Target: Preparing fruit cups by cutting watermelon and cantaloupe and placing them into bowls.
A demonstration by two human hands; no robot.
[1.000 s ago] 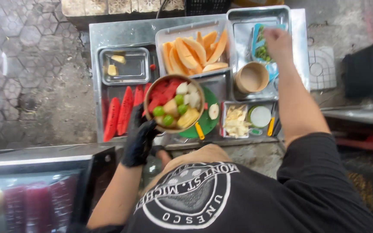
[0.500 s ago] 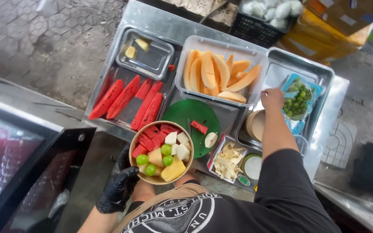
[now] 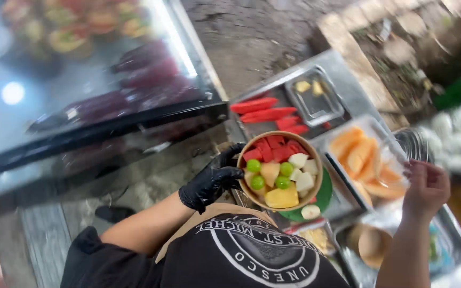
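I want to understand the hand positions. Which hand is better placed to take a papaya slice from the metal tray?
Probably the right hand: it is bare, seems free, and hovers beside the papaya slices. The gloved left hand is occupied holding the fruit bowl.

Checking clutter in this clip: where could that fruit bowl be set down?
Bare metal shows only in the small tray around its few yellow pieces, beside the watermelon slices. The green board sits under the bowl; the melon tray is crowded.
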